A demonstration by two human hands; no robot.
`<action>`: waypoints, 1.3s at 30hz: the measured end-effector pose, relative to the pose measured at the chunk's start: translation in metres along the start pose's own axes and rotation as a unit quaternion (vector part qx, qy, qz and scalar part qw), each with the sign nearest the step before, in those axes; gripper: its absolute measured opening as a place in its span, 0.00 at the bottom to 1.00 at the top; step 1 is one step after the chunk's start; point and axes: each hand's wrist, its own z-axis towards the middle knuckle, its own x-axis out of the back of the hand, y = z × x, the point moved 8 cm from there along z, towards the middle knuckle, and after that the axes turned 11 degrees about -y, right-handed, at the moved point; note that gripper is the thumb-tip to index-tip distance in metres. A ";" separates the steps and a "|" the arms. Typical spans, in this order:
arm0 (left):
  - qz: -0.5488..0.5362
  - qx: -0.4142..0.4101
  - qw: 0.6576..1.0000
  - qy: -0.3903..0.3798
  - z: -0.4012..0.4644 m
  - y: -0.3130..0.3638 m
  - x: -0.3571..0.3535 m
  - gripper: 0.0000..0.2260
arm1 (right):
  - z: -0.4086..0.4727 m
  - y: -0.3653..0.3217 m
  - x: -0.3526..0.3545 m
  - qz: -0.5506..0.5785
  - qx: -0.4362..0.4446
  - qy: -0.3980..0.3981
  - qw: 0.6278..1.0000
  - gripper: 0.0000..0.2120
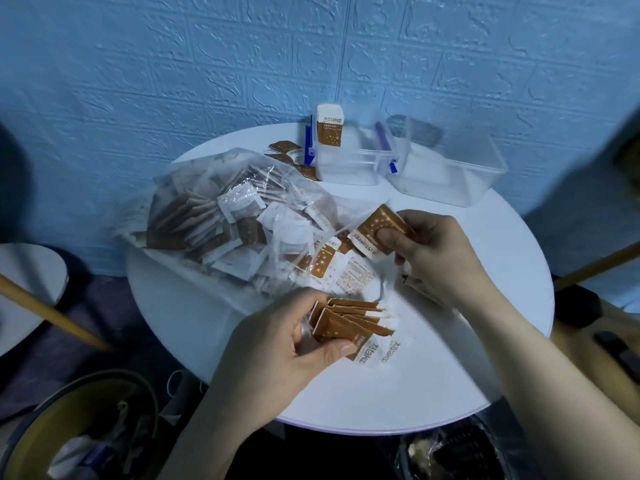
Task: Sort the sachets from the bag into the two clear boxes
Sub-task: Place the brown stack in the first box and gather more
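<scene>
Left hand (pixel 277 344): fingers curled round a fanned stack of brown sachets (pixel 349 323), held low over the round white table (pixel 485 306). Right hand (pixel 436 251): thumb and fingers pinch a single brown sachet (pixel 377 230) at the mouth of the clear bag (pixel 221 209). Bag lies on the table's left half, full of sachets. Two clear boxes at the far edge: left box (pixel 346 161) holds upright sachets; right box (pixel 450 171) sits just beside it.
</scene>
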 end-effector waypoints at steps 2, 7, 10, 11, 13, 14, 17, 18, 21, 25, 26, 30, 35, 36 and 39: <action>-0.003 0.001 1.000 -0.007 0.000 0.001 -0.001 0.19 | -0.004 0.001 0.001 0.064 0.000 -0.017 0.998 0.06; -0.008 0.000 1.000 -0.013 -0.001 0.003 -0.001 0.18 | -0.015 0.000 0.005 0.096 0.022 -0.013 0.995 0.07; 0.000 0.004 1.000 -0.019 0.000 0.003 -0.001 0.22 | -0.024 -0.010 0.014 0.009 0.076 0.018 0.997 0.03; 0.001 0.004 1.000 -0.020 0.000 0.003 -0.002 0.22 | -0.027 -0.011 0.017 -0.024 0.083 0.021 0.996 0.01; 0.001 0.004 1.000 -0.011 -0.001 0.003 -0.001 0.22 | -0.033 -0.014 0.014 -0.090 0.102 -0.010 0.991 0.04; 0.004 0.004 1.000 -0.007 -0.001 0.003 0.000 0.21 | -0.035 -0.015 0.008 -0.120 0.114 -0.043 0.985 0.03; 0.007 0.003 1.000 -0.003 -0.001 0.006 0.000 0.22 | -0.042 -0.012 -0.015 -0.150 0.122 -0.142 0.971 0.05; 0.004 0.003 1.000 -0.003 -0.001 0.007 0.001 0.24 | -0.043 -0.010 -0.020 -0.135 0.115 -0.153 0.972 0.06; -0.001 -0.007 1.000 0.001 -0.001 0.010 0.002 0.32 | -0.046 -0.010 -0.026 -0.078 0.104 -0.147 0.981 0.12; 0.036 -0.044 0.998 0.007 -0.002 0.018 0.004 0.32 | -0.058 -0.002 -0.029 -0.002 0.076 -0.153 0.985 0.23; 0.046 -0.049 0.998 0.011 -0.002 0.019 0.004 0.29 | -0.063 -0.001 -0.028 0.027 0.074 -0.155 0.985 0.21; 0.112 -0.050 0.992 0.020 0.001 0.021 0.002 0.23 | -0.084 0.004 -0.033 0.069 0.056 -0.162 0.983 0.24; 0.191 -0.059 0.980 0.004 0.007 0.036 -0.013 0.19 | -0.099 0.017 -0.023 -0.212 0.037 -0.056 0.975 0.24; 0.191 -0.060 0.980 0.007 0.008 0.040 -0.015 0.17 | -0.100 0.018 -0.019 -0.205 0.033 -0.047 0.977 0.24; 0.184 -0.057 0.981 0.001 0.013 0.047 -0.021 0.15 | -0.100 0.019 -0.011 -0.154 0.044 -0.041 0.986 0.18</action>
